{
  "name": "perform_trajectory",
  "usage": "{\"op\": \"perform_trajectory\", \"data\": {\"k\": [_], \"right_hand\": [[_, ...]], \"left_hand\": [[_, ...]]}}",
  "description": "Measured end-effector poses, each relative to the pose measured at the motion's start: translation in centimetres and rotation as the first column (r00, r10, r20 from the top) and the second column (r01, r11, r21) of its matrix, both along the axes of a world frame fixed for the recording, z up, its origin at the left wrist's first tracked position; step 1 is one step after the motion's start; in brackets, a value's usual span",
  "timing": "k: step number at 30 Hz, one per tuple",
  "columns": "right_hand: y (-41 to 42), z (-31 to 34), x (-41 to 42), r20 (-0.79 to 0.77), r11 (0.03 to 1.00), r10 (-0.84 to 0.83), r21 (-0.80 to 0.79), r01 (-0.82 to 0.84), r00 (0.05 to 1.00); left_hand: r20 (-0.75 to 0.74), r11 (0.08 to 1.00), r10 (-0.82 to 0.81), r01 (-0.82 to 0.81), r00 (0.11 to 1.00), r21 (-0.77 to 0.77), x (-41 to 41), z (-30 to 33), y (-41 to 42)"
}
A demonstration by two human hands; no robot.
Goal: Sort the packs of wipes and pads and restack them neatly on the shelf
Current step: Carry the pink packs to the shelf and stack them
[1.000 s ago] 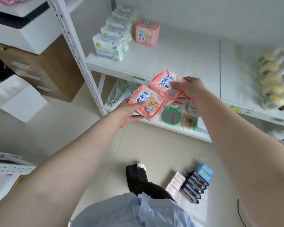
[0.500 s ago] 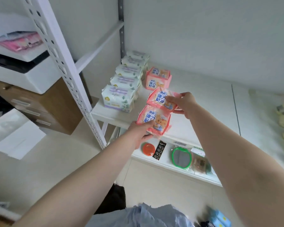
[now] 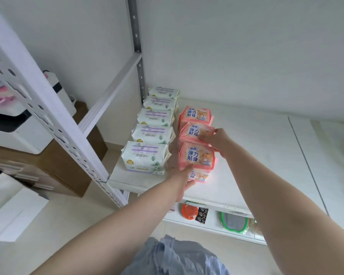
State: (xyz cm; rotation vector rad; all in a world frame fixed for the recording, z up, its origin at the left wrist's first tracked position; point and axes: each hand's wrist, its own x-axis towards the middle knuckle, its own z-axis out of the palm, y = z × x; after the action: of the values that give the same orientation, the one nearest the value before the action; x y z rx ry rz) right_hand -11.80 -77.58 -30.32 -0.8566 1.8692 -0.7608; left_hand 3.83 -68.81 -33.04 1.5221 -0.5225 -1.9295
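Note:
Three pink pad packs stand in a row on the white shelf. My left hand grips the front pink pack from below its near side. Behind it, my right hand holds the middle pink pack by its right side. The rear pink pack stands free against the middle one. To the left, several white wipe packs with purple print form a line running toward the back wall.
A white perforated upright rises at the shelf's left front corner. On the lower shelf lie an orange lid, a dark card and a green-rimmed mirror. A brown cabinet and white boxes stand at left.
Both hands have carried their pink packs forward and set them down on the shelf in line with the rear pink pack. The camera view has tilted up toward the shelf.

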Motion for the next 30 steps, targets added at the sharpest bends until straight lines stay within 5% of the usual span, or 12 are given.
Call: {"op": "perform_trajectory", "data": {"k": [11, 20, 30], "right_hand": [[-1.3, -0.4, -1.1, 0.067, 0.999, 0.023, -0.043, -0.020, 0.997], [-4.5, 0.3, -0.3, 0.039, 0.978, 0.189, -0.102, -0.185, 0.981], [-6.4, 0.1, 0.1, 0.073, 0.982, 0.152, -0.128, -0.142, 0.986]], "left_hand": [[0.006, 0.970, 0.242, -0.242, 0.970, -0.021, -1.7, 0.8, 0.6], [-0.147, 0.954, 0.299, -0.289, 0.943, 0.084, -2.9, 0.7, -0.2], [-0.041, 0.953, 0.292, -0.287, 0.955, 0.098, -2.8, 1.3, -1.8]]}}
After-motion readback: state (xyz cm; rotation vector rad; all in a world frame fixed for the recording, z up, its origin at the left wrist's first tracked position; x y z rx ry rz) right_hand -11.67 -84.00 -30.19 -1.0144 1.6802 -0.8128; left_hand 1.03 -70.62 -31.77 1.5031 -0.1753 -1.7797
